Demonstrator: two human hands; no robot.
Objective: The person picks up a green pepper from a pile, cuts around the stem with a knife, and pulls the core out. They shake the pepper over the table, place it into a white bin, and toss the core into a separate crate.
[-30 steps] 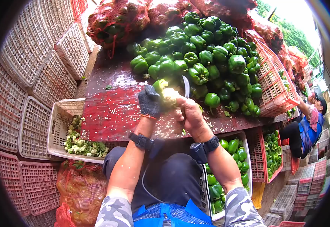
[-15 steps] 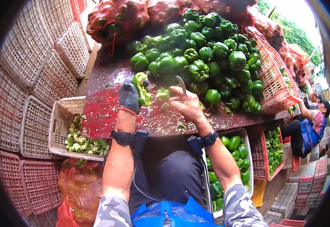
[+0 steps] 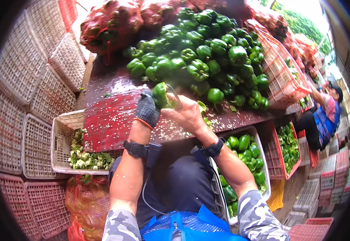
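Note:
My left hand, in a dark grey knit glove, is closed around a green bell pepper above the red table. The pepper's smooth outer side faces up. Bare and closed, my right hand grips a small curved knife; its handle is hidden in the fingers. The blade arches up beside the pepper, and the right fingertips are right at the pepper's near side. Pale seeds and scraps lie scattered under both hands. Just beyond them rises a heap of whole green bell peppers.
A white crate of pepper cores stands left. By my right knee is a crate of peppers, with a red crate of cut pieces beyond. Mesh sacks line the back. A person in a blue vest sits at right.
My hands have come together, bringing the knife against the pepper. The pepper in my left hand shows its outer skin now, where cut, pale flesh faced me before. The view has shifted slightly.

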